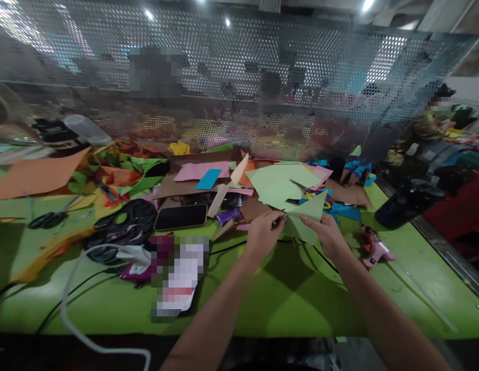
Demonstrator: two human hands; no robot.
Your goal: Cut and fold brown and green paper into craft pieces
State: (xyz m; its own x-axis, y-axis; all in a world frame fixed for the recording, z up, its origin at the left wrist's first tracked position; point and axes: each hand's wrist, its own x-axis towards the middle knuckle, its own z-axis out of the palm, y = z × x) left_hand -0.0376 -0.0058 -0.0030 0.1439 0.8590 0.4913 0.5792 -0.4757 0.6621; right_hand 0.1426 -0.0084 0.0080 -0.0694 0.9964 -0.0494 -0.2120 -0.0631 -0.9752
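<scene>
A folded piece of light green paper (307, 221) is held up over the table. My right hand (330, 237) grips its right side, thumb on the near face. At its left edge, my left hand (262, 234) pinches with closed fingers; a small dark spot shows between them, too unclear to name. Just behind, a larger light green sheet (278, 180) lies on the pile. Scissors (307, 191) with yellow and blue handles rest on that sheet, partly hidden by the folded paper.
A pink glue gun (376, 248) and a dark bottle (405, 203) are on the right. To the left lie two phones (181, 217), a tissue pack (141, 265), a yellow glue gun (53, 255), black scissors (49, 219) and coloured paper scraps. A perforated metal screen (231, 82) stands behind.
</scene>
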